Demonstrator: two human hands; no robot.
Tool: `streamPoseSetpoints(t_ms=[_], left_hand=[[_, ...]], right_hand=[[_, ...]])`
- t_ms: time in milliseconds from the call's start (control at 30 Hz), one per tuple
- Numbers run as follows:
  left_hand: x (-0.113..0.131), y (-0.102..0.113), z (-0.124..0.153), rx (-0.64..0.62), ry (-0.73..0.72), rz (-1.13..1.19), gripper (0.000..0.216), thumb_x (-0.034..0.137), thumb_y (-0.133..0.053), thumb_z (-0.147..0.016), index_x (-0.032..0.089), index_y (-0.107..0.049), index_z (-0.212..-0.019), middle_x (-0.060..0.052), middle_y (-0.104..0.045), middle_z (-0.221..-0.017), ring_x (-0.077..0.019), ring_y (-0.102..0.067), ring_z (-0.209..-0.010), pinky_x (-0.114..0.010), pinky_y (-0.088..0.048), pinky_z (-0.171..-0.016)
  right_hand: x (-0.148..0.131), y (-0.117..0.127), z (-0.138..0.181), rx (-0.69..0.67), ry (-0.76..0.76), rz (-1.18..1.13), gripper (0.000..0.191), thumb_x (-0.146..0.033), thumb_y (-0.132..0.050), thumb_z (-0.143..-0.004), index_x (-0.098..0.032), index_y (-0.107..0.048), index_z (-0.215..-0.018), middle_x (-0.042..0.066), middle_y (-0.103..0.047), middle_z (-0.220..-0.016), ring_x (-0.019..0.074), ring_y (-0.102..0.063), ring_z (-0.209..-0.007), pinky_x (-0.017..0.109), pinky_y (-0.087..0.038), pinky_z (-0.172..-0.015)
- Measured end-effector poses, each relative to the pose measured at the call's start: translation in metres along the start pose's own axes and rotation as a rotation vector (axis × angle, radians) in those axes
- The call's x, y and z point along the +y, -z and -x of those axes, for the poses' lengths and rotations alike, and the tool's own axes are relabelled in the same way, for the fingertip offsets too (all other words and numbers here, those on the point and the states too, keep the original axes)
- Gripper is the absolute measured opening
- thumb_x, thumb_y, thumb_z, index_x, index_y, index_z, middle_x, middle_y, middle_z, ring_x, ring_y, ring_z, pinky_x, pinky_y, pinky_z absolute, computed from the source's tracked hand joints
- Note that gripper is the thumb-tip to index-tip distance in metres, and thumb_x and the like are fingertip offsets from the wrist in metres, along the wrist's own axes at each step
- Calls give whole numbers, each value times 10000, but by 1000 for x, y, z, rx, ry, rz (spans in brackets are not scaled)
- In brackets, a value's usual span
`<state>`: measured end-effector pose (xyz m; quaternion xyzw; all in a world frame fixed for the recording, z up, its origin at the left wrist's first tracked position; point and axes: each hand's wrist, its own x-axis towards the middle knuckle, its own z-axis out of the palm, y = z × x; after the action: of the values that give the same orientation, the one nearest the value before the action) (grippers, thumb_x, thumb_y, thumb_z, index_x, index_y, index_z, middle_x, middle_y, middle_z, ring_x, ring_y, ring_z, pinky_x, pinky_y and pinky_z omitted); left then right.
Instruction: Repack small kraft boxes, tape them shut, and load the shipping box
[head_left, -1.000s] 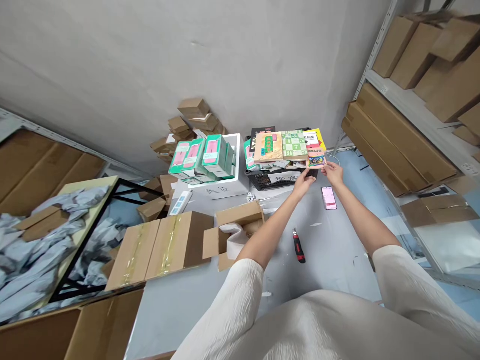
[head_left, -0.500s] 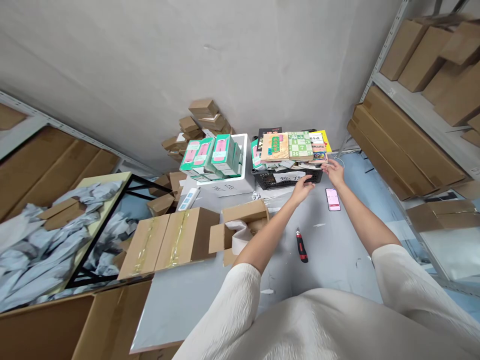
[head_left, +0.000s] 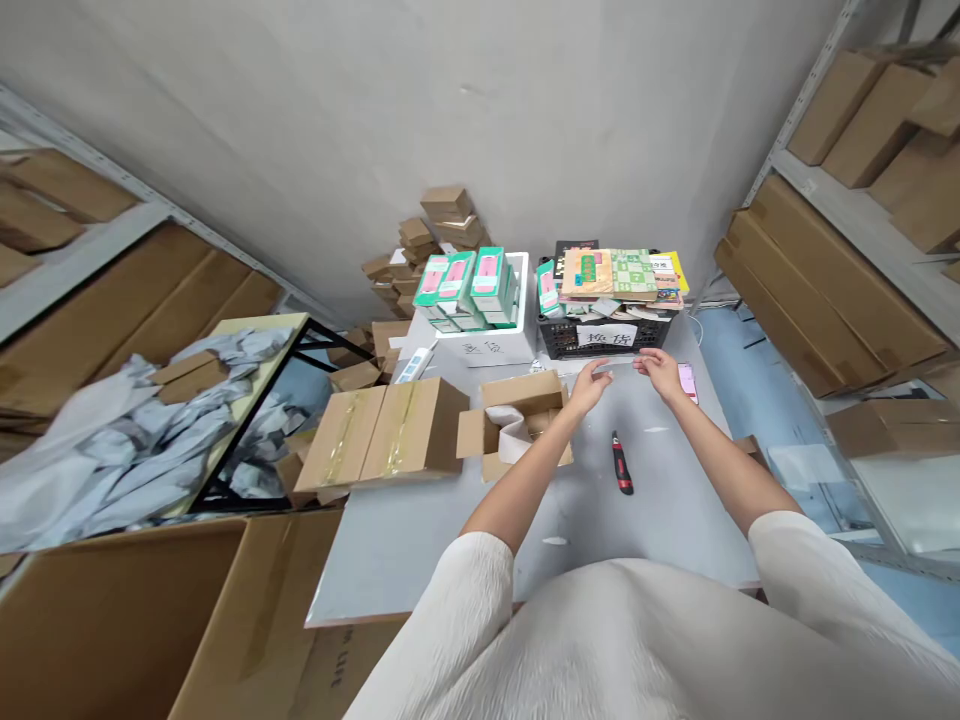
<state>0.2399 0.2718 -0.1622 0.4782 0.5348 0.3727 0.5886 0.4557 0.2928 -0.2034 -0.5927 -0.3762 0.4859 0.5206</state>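
My left hand (head_left: pixel 590 385) hovers before the black crate (head_left: pixel 559 337), fingers loosely bent and apart, holding nothing. Close to the crate's front right, my right hand (head_left: pixel 660 373) is also empty, its fingers parted and turned toward the left one. Books such as a green-and-white checked one (head_left: pixel 634 273) and a tan one (head_left: pixel 587 275) are heaped above the crate's rim. A handwritten paper label (head_left: pixel 606 335) is on its front. Partly behind my right hand lies a phone (head_left: pixel 688 382). On the table below both hands is a red-and-black utility knife (head_left: pixel 622 465).
A white foam box (head_left: pixel 487 350) of green-and-pink boxes (head_left: pixel 489 275) stands left of the crate. An opened carton (head_left: pixel 517 392) with white wrap and two taped cartons (head_left: pixel 412 430) sit on the grey table (head_left: pixel 420 560). Shelving with cartons (head_left: pixel 825 300) flanks the right side.
The view has swung left. My right hand has left the crate's right corner and come down toward me and nearer my left hand; both hands now sit in front of the crate.
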Motion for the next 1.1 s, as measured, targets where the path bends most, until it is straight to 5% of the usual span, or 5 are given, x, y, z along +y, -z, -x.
streamPoseSetpoints(t_ms=[200, 600, 800, 933, 1100], left_hand=[[-32, 66, 46, 135, 21, -17, 469, 173, -724, -869, 181, -742, -1338, -91, -801, -1099, -231, -746, -1064, -379, -570, -1026], [-80, 220, 130, 514, 179, -481, 535, 202, -714, -870, 235, -666, -1402, -155, -532, -1679, -346, -478, -1588, -483, -356, -1329], [-97, 241, 142, 429, 250, -383, 863, 272, -734, -869, 242, -407, -1667, -164, -574, -1648, -350, -502, -1573, -475, -408, -1292], [-101, 247, 143, 404, 104, -264, 773, 219, -636, -933, 220, -398, -1669, -171, -481, -1720, -259, -627, -1446, -398, -466, -1239], [-99, 247, 140, 212, 114, -272, 561, 273, -512, -1048, 248, -501, -1609, -95, -745, -1460, -236, -698, -1355, -441, -477, -1231]], right_hand=[[21, -56, 41, -151, -61, 56, 181, -317, -788, -879, -223, -704, -1008, 65, -829, -936, 201, -817, -880, 353, -668, -869], [74, -126, 103, -115, -191, 518, 356, -415, -820, -841, -188, -743, -1104, 108, -818, -1104, 246, -782, -1023, 371, -641, -913], [93, -139, 119, -74, -244, 773, 577, -383, -859, -786, -174, -711, -1302, 148, -807, -1236, 287, -785, -1096, 392, -605, -1005], [98, -137, 128, -66, -256, 827, 504, -269, -791, -797, -187, -706, -1287, 108, -831, -1168, 280, -790, -1073, 378, -603, -990], [95, -135, 136, -28, -285, 866, 441, -204, -771, -761, -181, -717, -1198, 96, -828, -1124, 261, -784, -1049, 353, -601, -994]])
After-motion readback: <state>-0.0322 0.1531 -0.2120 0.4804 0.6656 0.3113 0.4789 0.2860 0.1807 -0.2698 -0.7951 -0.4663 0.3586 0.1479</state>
